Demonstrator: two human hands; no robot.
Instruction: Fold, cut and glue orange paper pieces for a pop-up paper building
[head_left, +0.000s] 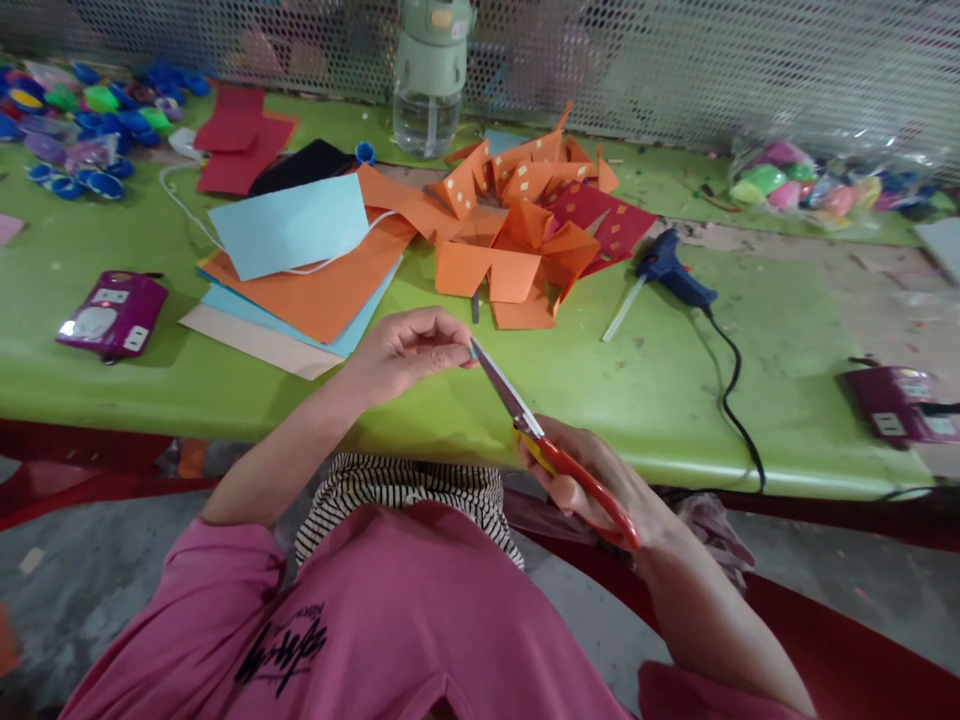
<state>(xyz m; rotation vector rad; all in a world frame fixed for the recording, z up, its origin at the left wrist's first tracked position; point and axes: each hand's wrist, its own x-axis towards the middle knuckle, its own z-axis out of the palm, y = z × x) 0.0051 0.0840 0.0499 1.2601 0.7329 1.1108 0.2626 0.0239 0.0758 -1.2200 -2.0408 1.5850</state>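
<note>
While right grip [602,462] holds one pair of scissors [531,422], left grip [412,350] pinches one scrap [473,349].

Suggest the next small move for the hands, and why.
Perhaps ease the red-handled scissors in the right hand slightly back from the fingertips of the left hand: the blade tips sit very close, and the small bluish piece pinched there barely shows, leaving little margin.

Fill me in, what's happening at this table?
The person's right hand holds red-handled scissors pointing at a tiny bluish piece pinched in the left hand, too small to identify. Folded orange paper lies on the green table ahead, with a blue glue gun to its right and flat sheets to its left.
</note>
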